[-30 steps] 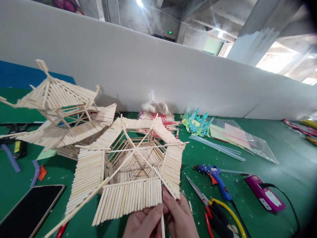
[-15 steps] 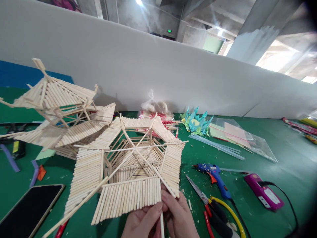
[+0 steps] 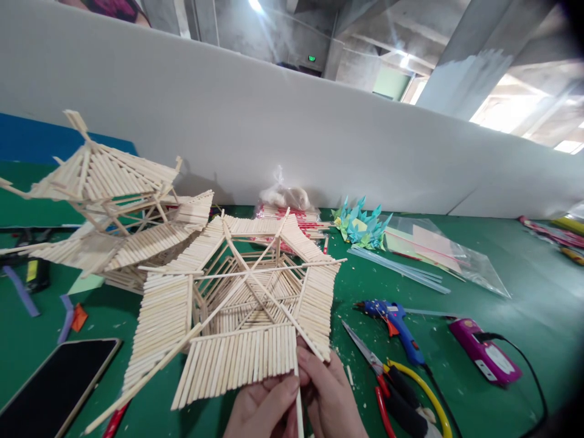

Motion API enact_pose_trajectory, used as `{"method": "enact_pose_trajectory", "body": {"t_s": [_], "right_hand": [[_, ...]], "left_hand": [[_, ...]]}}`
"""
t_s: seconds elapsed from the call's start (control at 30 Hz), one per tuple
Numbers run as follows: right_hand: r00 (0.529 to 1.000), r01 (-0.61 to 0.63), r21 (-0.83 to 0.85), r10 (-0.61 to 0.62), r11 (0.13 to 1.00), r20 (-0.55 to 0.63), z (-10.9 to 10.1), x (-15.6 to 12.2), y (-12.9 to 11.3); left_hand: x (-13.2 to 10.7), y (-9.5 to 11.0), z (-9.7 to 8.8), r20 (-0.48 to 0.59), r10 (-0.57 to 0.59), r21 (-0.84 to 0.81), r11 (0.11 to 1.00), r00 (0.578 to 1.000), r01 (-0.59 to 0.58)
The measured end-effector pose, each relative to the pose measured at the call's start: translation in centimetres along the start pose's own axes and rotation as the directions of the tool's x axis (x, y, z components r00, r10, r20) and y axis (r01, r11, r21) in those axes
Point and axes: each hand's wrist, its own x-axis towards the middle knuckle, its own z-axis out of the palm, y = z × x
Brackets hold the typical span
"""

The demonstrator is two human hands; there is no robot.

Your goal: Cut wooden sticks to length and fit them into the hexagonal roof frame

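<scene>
A model roof of pale wooden sticks, with slatted panels around an open centre of crossing sticks, stands before me. At its near right corner my left hand pinches a thin wooden stick that runs along the front panel's end and points towards me. My right hand is closed at the same corner, its fingertips against that stick and under the neighbouring slanted stick. The fingers partly hide the contact. Behind on the left stands a second, tiered stick model with a pointed roof.
Right of my hands lie scissors, yellow-and-black handled pliers, a blue glue gun and a purple power box with cords. Glue sticks and folded paper lie behind. A phone is at left.
Both hands keep their hold at the corner with hardly any movement. The view and the models shift very slightly.
</scene>
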Motion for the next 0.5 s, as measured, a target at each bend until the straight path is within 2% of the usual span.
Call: {"method": "enact_pose_trajectory", "body": {"t_s": [0.2, 0.5], "right_hand": [[1.0, -0.006, -0.006, 0.006, 1.0, 0.019, 0.08, -0.01, -0.04], [1.0, 0.015, 0.059, -0.017, 0.998, 0.024, 0.5, -0.09, -0.07]], "left_hand": [[0.26, -0.34, 0.12, 0.01, -0.031, -0.015, 0.999, 0.999, 0.031], [-0.04, 0.46, 0.86, -0.035, 0.011, -0.11, 0.994, 0.999, -0.014]]}}
